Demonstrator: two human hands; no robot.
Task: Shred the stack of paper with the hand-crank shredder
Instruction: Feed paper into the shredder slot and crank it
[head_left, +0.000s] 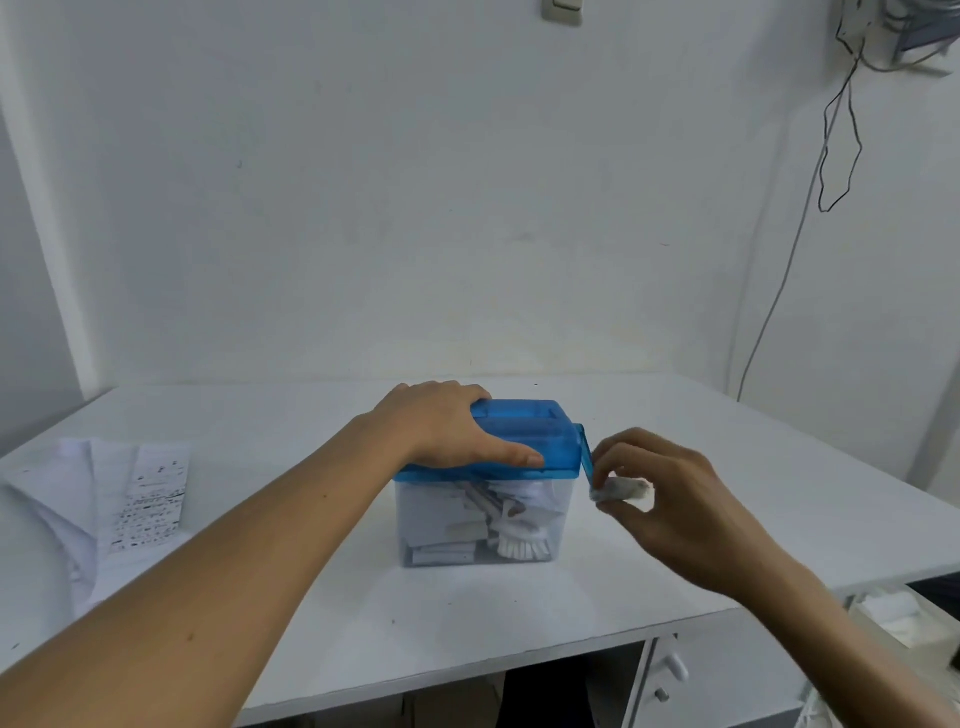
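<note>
White wall (415, 208) fills the back, and a white worktop (519, 613) sits in front of it. Thin wires (841, 130) hang down the wall, up past the right hand.

The shredder (550, 441) stands on the worktop between the two hands. It has a blue top (519, 415) and a clear box (431, 519) under it. The left hand (441, 426) lies over the blue top. Its fingers curl over the far side and its thumb lies along the front, so it grips the top and holds it down. The right hand (670, 483) is just beside the shredder. Its fingers pinch the pale knob (621, 489) at the end of the blue crank (586, 452).

I think the step now is turning the crank. No sheet can be seen sticking out of the top, so the next move may be to take a new sheet. That would need one hand to let go and reach over. The stack of paper (130, 499) lies flat on the worktop, well out past the left arm. Some sheets have small black print on them.

The clear box looks about half full. White strips (514, 540) and folded bits of paper lie in it in a messy pile. The box will not hold a lot more, I guess.
</note>
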